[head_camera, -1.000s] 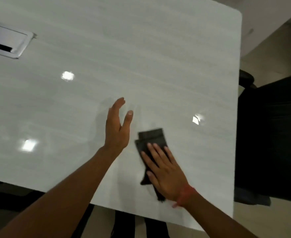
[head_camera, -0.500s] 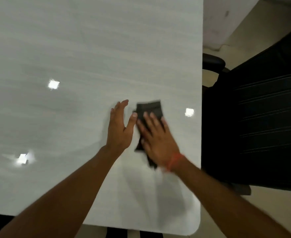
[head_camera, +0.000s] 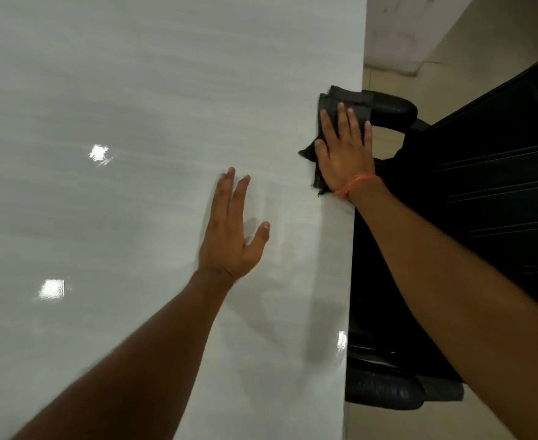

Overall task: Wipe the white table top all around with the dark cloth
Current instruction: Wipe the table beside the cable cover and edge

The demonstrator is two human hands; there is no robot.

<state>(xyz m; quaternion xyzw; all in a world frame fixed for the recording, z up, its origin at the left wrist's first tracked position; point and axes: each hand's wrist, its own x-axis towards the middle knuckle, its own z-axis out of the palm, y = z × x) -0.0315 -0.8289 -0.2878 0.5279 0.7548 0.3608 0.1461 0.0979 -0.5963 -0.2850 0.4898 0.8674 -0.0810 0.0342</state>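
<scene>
a: right, your right hand (head_camera: 344, 160) is flat with straight fingers, pressing the dark cloth (head_camera: 345, 101) down at the side edge of the white desk (head_camera: 134, 90). keep the palm flat like that so the whole pad of cloth bears on the surface, not just the fingertips.

b: and my left hand (head_camera: 232, 230)?

a: it's spread open, fingers straight, thumb out, over the desk on the inner side of your right hand and nearer to you. whether it touches the top or hovers just above, i cannot tell. it holds nothing.

b: where does the cloth sit, exactly?

a: under your right palm and fingers, its folded far end poking out beyond your fingertips. the outer part looks to overhang the desk edge, just above the armrest (head_camera: 391, 109) of the black chair (head_camera: 483, 201) beside it. a loose corner trails out on the thumb side of that hand.

b: so what should i mind?

a: likely the overhang. press with the heel of the hand as you run along the edge, so the cloth doesn't slip off toward the chair, and overlap each pass back toward your left hand.
</scene>
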